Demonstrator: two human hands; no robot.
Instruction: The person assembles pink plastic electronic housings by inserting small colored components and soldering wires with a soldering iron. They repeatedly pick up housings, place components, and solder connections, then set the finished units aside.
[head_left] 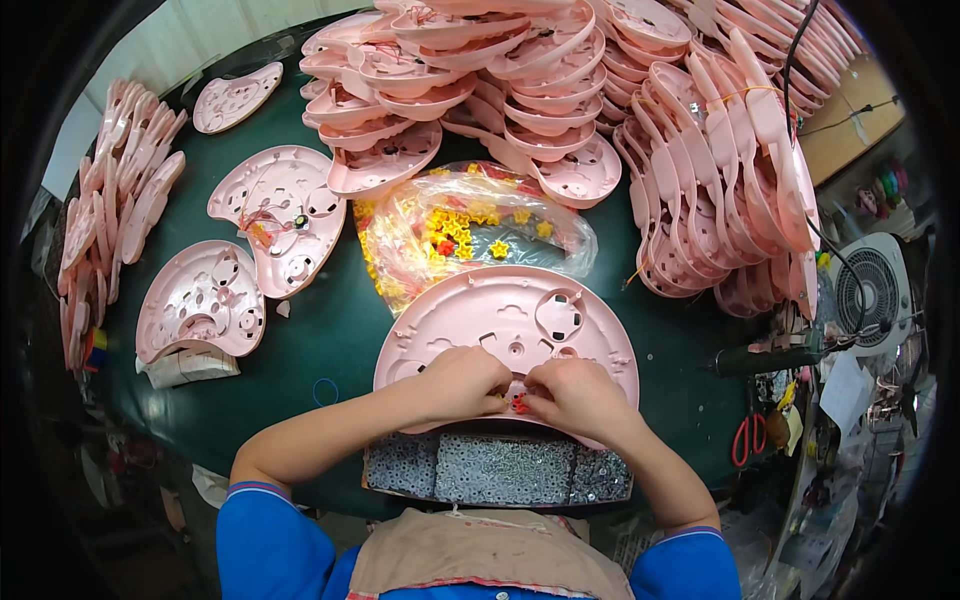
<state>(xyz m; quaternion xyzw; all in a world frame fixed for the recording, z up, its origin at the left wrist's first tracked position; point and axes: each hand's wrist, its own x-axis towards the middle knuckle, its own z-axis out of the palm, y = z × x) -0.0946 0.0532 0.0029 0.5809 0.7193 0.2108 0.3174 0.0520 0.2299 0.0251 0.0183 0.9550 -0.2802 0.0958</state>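
A pink plastic half-round shell [455,318] lies in front of me, its hollow inside with posts and slots facing up. Over its near edge my left hand [470,384] is closed, fingertips pinched together at the shell. Close beside it my right hand [574,392] is closed too, its fingers bent down to the same spot. Between the two sets of fingertips shows a small red plastic piece [519,404]. What each hand grips is hidden by the fingers. A box of small metal-grey parts [490,470] sits under the shell's near edge.
Behind the shell lies a clear plastic bag [560,243] with small yellow star pieces [450,235] and red ones. Pink shells [380,160] are stacked high at the back, right and left. Red-handled scissors [748,440] and a grey fan [868,290] are at the right.
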